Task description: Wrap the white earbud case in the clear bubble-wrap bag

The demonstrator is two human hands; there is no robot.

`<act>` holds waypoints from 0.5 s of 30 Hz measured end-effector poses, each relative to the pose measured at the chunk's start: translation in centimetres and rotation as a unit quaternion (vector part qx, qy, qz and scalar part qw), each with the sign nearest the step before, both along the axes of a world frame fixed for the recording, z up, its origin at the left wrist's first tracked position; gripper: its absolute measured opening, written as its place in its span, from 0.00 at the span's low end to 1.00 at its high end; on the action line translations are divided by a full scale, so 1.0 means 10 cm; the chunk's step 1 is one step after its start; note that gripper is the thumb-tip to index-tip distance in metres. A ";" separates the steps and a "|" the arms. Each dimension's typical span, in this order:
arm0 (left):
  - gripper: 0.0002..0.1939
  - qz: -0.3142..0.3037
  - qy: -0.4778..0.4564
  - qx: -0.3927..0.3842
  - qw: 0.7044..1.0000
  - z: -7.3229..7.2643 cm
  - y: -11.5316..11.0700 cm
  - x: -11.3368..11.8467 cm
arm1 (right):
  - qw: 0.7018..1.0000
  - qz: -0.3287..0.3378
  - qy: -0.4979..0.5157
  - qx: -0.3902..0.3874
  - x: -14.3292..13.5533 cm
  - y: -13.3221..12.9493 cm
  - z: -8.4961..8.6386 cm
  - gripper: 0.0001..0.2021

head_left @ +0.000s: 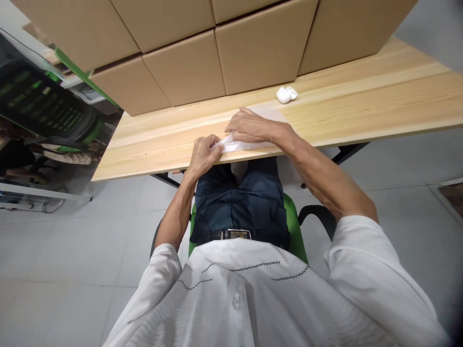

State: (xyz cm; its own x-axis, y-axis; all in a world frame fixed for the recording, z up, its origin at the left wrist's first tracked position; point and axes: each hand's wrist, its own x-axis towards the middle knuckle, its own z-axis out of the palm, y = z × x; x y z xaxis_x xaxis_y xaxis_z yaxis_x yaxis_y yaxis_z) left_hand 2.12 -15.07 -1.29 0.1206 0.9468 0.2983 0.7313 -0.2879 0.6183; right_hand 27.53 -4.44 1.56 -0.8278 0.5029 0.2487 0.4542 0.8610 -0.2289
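A thin, translucent white plastic bag (267, 113) lies on the wooden table in front of me, its near left end gathered up. My left hand (205, 153) is closed on that left end, thumb and fingers pinching the film by the table's front edge. Over the middle of the bag, my right hand (249, 126) bends down with its fingers curled onto the film; its fingertips are partly hidden, but it appears to grip the plastic. Just beyond the bag sits a small white object (286, 94), rounded and with two lobes, which neither hand touches.
Large brown cardboard boxes (260, 48) stand stacked along the back of the wooden table (361, 101). The table's front edge runs close above my lap. I sit on a green chair (294, 226) with black armrests. Off to the left is another dark mesh chair (47, 103).
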 end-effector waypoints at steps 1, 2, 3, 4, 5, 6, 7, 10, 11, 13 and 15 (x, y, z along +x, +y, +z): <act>0.05 0.001 0.012 0.008 1.000 0.01 0.00 0.00 | 1.000 -0.007 -0.003 -0.006 0.03 0.00 0.05 0.26; 0.04 0.002 0.025 0.013 1.000 0.01 0.00 0.00 | 1.000 -0.015 -0.006 -0.012 0.06 0.01 0.10 0.28; 0.04 0.004 0.037 0.016 0.999 0.02 0.00 0.01 | 1.000 -0.023 -0.008 -0.017 0.08 0.02 0.13 0.31; 0.03 0.007 0.050 0.019 0.999 0.02 0.00 0.01 | 0.999 -0.030 -0.008 -0.019 0.08 0.03 0.16 0.32; 0.03 0.009 0.060 0.022 0.998 0.02 0.01 0.02 | 0.999 -0.036 -0.007 -0.019 0.08 0.03 0.17 0.34; 0.02 0.009 0.069 0.027 0.997 0.01 0.01 0.02 | 0.999 -0.040 -0.007 -0.019 0.07 0.04 0.18 0.35; 0.02 0.009 0.077 0.033 0.996 0.00 0.02 0.02 | 0.999 -0.044 -0.009 -0.021 0.05 0.05 0.17 0.35; 0.01 0.005 0.093 0.055 0.994 -0.02 0.03 0.02 | 0.997 -0.066 -0.018 -0.029 -0.01 0.04 0.13 0.36; 0.01 0.005 0.097 0.058 0.994 -0.03 0.03 0.02 | 0.996 -0.076 -0.021 -0.032 -0.02 0.03 0.12 0.35; 0.01 0.009 0.102 0.059 0.993 -0.03 0.02 0.01 | 0.995 -0.086 -0.022 -0.035 0.00 0.01 0.10 0.33; 0.01 0.015 0.097 0.056 0.994 -0.03 0.00 0.01 | 0.996 -0.082 -0.018 -0.033 0.05 0.00 0.08 0.32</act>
State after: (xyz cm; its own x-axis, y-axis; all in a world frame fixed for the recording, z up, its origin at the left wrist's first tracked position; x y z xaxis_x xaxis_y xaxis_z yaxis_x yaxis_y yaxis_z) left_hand 2.26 -15.08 -1.55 0.1590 0.9129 0.3759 0.8423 -0.3240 0.4307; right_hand 27.99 -4.46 2.39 -0.7407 0.6463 0.1832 0.5965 0.7582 -0.2632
